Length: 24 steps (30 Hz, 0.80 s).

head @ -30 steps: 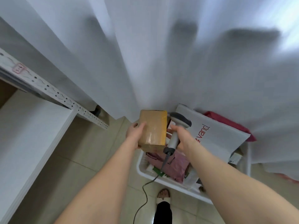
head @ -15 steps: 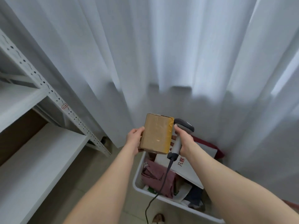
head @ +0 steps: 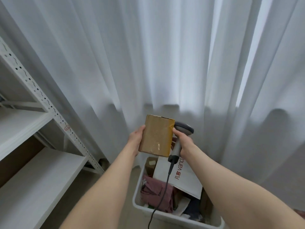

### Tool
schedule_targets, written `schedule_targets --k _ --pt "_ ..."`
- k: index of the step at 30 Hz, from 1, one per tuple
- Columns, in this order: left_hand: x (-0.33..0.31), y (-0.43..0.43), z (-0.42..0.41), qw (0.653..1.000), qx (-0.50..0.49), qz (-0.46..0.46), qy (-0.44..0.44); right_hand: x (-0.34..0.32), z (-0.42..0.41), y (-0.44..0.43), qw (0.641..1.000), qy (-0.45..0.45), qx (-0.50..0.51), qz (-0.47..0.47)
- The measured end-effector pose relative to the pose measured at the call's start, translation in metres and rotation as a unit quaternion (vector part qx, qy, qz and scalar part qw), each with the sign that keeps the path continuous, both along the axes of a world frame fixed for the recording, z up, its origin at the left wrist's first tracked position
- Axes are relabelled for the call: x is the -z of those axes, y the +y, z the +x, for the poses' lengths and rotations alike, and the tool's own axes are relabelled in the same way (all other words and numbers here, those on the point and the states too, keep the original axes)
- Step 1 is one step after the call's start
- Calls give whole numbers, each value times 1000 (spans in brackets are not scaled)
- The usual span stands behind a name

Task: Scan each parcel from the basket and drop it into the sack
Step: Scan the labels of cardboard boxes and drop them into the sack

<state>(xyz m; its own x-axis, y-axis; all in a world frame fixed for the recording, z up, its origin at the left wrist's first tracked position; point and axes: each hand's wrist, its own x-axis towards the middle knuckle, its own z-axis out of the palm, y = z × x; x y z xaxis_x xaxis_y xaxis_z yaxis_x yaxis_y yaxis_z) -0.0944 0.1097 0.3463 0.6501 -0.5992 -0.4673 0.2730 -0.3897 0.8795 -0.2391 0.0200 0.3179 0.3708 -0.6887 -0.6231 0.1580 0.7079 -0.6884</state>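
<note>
My left hand grips the left side of a brown taped cardboard parcel, held upright above the basket. My right hand holds a grey barcode scanner by its handle, right beside the parcel's right edge; its black cable hangs down over the basket. The white plastic basket stands on the floor below and holds a white mailer bag with red print, a pink-purple soft parcel and other packets. No sack is in view.
A white metal shelving unit with perforated uprights fills the left side. White curtains hang straight ahead behind the basket. Beige floor tiles show between the shelf and the basket.
My view has tilted upward, so the curtain fills more of the frame and the basket sits lower. Both hands have lifted the parcel and scanner higher above the basket, keeping the same grips.
</note>
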Motion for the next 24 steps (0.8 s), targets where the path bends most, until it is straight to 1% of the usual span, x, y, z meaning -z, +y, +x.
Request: schedule_targets --k 2,4,10,18,22,24 --pt "-7 4 5 997 39 11 -62 -8 5 5 1000 4 -2 -12" --pt "-16 11 11 994 57 10 -96 -15 10 11 1000 0 -1 -14" --pt "-40 27 25 982 143 -25 -121 -32 21 25 999 -26 28 -5" --pt "-65 34 30 985 102 -92 -102 -63 25 35 998 -52 19 -14" --pt "-73 35 33 988 71 -88 -107 -71 27 40 999 -42 17 -18" --pt "-77 37 32 991 72 -90 -73 -73 30 42 999 -39 3 -23"
